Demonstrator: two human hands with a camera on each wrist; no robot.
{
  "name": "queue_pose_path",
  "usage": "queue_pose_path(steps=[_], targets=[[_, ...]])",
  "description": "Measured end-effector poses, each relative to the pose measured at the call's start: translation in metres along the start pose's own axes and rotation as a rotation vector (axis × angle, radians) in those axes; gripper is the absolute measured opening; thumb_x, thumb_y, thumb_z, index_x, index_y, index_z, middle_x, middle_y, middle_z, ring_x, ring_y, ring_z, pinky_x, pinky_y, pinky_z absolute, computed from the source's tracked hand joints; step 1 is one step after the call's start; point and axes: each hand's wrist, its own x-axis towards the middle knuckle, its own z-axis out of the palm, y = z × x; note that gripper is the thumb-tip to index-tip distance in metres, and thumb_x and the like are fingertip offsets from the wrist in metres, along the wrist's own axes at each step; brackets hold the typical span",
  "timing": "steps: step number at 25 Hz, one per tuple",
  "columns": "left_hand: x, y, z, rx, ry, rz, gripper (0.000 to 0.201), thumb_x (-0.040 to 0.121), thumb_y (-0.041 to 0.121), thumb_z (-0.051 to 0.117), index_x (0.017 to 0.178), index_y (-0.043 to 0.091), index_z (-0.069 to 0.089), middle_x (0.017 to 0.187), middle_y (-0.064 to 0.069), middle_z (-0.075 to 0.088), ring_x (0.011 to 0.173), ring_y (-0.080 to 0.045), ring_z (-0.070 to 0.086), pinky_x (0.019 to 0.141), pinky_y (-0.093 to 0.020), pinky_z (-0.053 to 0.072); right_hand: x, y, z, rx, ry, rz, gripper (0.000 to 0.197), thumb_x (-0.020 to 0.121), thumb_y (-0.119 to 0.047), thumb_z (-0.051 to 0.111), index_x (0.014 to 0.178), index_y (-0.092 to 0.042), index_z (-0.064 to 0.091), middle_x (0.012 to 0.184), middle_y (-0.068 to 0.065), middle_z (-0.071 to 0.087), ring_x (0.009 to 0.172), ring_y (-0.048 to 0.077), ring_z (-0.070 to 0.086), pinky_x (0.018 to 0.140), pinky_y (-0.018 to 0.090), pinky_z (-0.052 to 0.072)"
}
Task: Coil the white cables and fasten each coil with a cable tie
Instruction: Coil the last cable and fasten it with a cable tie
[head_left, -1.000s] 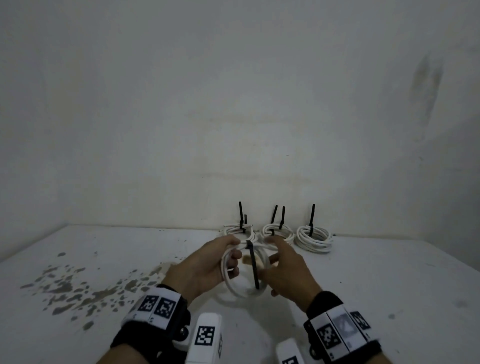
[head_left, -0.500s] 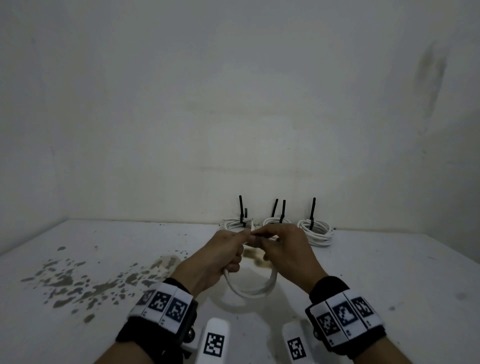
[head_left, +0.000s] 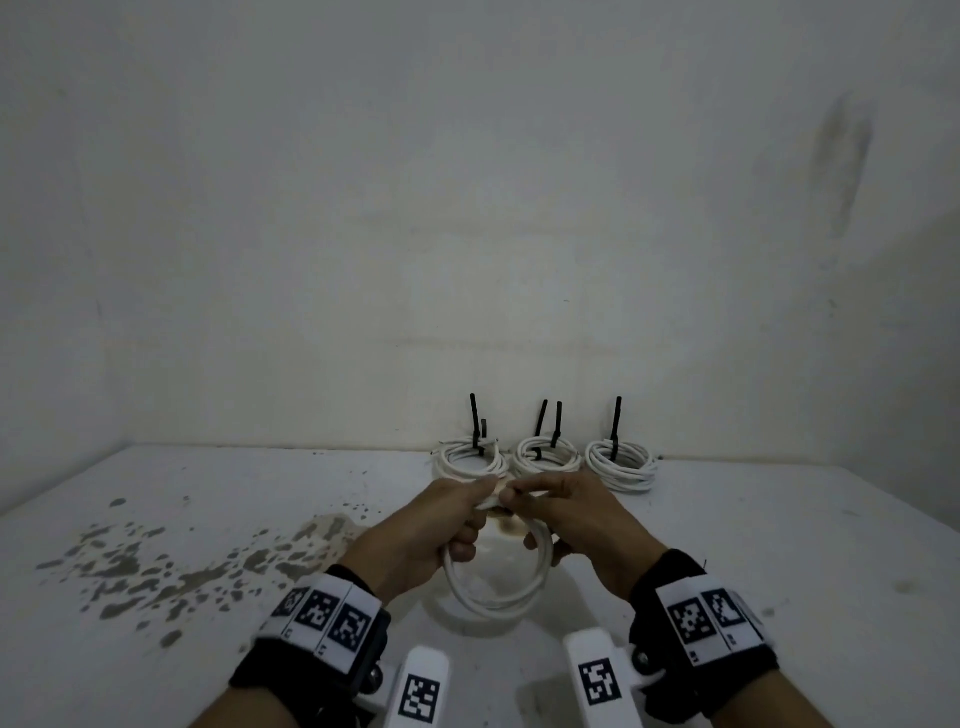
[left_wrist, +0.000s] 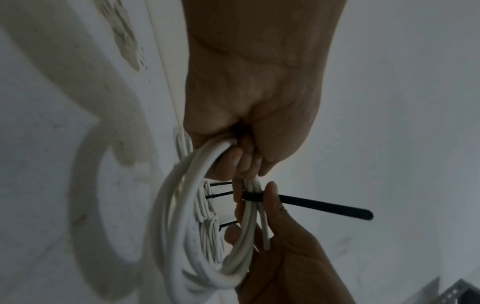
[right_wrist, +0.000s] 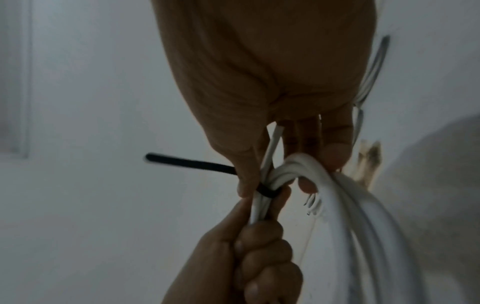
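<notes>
Above the stained white tabletop (head_left: 218, 499) I hold a white coiled cable (head_left: 496, 597). My left hand (head_left: 426, 535) grips its gathered strands; my right hand (head_left: 576, 519) pinches them at the black plastic cable tie (left_wrist: 324, 207), hidden in the head view, plain from both wrists.

Dim room: bare whitish wall (head_left: 467, 208) with a dark smudge, stained white table (head_left: 208, 519).

We hold both hands together above the desk (head_left: 779, 519). Our left hand (head_left: 426, 535) is fisted round the coil (head_left: 498, 592); our right hand (head_left: 582, 525) pinches it beside.
</notes>
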Motion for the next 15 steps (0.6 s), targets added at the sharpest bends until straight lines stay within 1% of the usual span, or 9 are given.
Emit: queue_pose_path(steps=[1,3,5,6,8,9,11,13,15], targets=[[0.002,0.001,-0.002,-0.090,0.034,-0.012,0.026,0.104,0.030,0.046,0.083,0.013,0.050,0.051,0.007,0.026,0.042,-0.006,0.018,0.038,-0.018,0.020,-0.001,0.001,-0.001,0.001,0.005,0.012,0.031,0.080,-0.030,0.083,0.107,-0.020,0.073,0.094,0.017,0.075,0.068,0.019,0.066,0.054,0.029,0.050],[0.006,0.004,-0.009,-0.315,0.091,-0.054,0.025,0.104,0.026,0.046,0.082,0.014,0.046,0.049,0.005,0.028,0.037,-0.006,0.021,0.034,-0.019,0.023,-0.005,0.002,-0.001,0.001,-0.042,0.059,0.038,0.077,-0.020,0.085,0.112,-0.020,0.070,0.091,0.013,0.076,0.071,0.022,0.068,0.058,0.031,0.055],[0.008,0.005,-0.013,-0.457,0.107,-0.104,0.027,0.104,0.028,0.044,0.085,0.009,0.050,0.049,0.002,0.037,0.035,-0.008,0.031,0.035,-0.019,0.033,-0.011,0.005,0.001,0.061,-0.107,0.091,0.027,0.083,-0.009,0.079,0.109,-0.012,0.072,0.089,0.016,0.075,0.071,0.029,0.069,0.058,0.032,0.057],[0.008,0.004,-0.015,-0.462,0.109,-0.120,0.032,0.104,0.030,0.044,0.085,0.007,0.054,0.052,-0.001,0.045,0.037,-0.010,0.039,0.038,-0.019,0.039,-0.013,0.005,0.003,0.101,-0.095,0.097,0.020,0.084,-0.004,0.076,0.104,-0.009,0.073,0.087,0.017,0.074,0.070,0.031,0.068,0.057,0.032,0.057],[0.008,0.000,-0.016,-0.405,0.119,-0.137,0.038,0.103,0.033,0.045,0.087,0.005,0.063,0.065,-0.007,0.061,0.050,-0.015,0.056,0.050,-0.025,0.049,-0.014,0.007,0.006,0.177,-0.016,0.093,0.010,0.085,0.001,0.073,0.094,-0.005,0.074,0.084,0.017,0.074,0.068,0.030,0.067,0.060,0.031,0.059],[0.008,-0.003,-0.016,-0.369,0.137,-0.141,0.037,0.103,0.034,0.044,0.092,0.005,0.065,0.074,-0.008,0.066,0.060,-0.018,0.062,0.056,-0.028,0.052,-0.013,0.008,0.008,0.215,0.025,0.085,0.007,0.085,0.001,0.073,0.090,-0.003,0.075,0.084,0.016,0.075,0.068,0.028,0.067,0.062,0.032,0.060],[0.010,-0.008,-0.018,-0.314,0.198,-0.140,0.033,0.104,0.032,0.043,0.102,0.008,0.065,0.089,-0.010,0.069,0.078,-0.022,0.065,0.066,-0.033,0.054,-0.009,0.008,0.011,0.288,0.093,0.078,0.003,0.082,-0.002,0.076,0.083,-0.004,0.075,0.082,0.015,0.075,0.068,0.027,0.066,0.065,0.034,0.062],[0.009,-0.010,-0.019,-0.285,0.242,-0.120,0.026,0.101,0.026,0.047,0.098,0.009,0.065,0.089,-0.008,0.067,0.081,-0.023,0.062,0.069,-0.035,0.053,-0.001,0.012,0.014,0.329,0.130,0.084,0.002,0.081,-0.003,0.077,0.080,-0.004,0.076,0.084,0.019,0.073,0.071,0.029,0.066,0.067,0.034,0.062],[0.016,-0.015,-0.023,-0.241,0.275,-0.088,0.021,0.098,0.018,0.050,0.088,0.010,0.067,0.074,-0.004,0.067,0.076,-0.020,0.059,0.066,-0.032,0.051,0.011,0.018,0.020,0.345,0.129,0.107,0.005,0.083,-0.001,0.075,0.087,0.001,0.076,0.095,0.023,0.074,0.076,0.030,0.067,0.066,0.032,0.061]])
